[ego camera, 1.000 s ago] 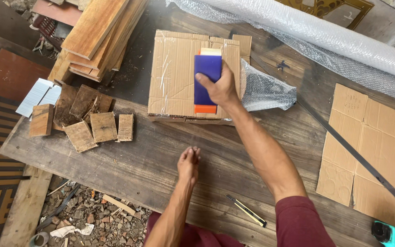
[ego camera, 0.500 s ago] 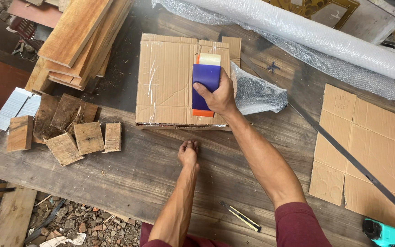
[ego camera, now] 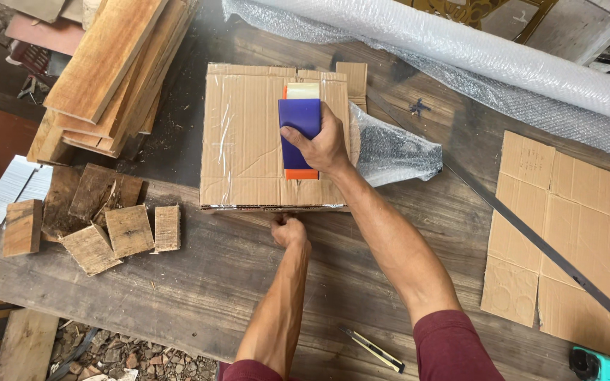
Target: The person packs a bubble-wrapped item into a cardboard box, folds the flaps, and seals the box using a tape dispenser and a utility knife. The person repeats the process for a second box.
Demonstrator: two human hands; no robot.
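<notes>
While the left hand [ego camera: 289, 230] pinches the cardboard box's [ego camera: 248, 141] near edge steadying it, the right hand [ego camera: 326, 147] wraps its fingers around a blue tape dispenser [ego camera: 299, 120] pressed flat on top.

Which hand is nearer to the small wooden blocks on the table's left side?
Left. The left hand presses the cardboard box's near edge, closer to the wooden blocks; the right hand holds the tape dispenser atop it.

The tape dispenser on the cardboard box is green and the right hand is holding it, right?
Not quite. The head view shows the tape dispenser is blue with an orange end, not green. The right hand does hold it on the cardboard box.
</notes>
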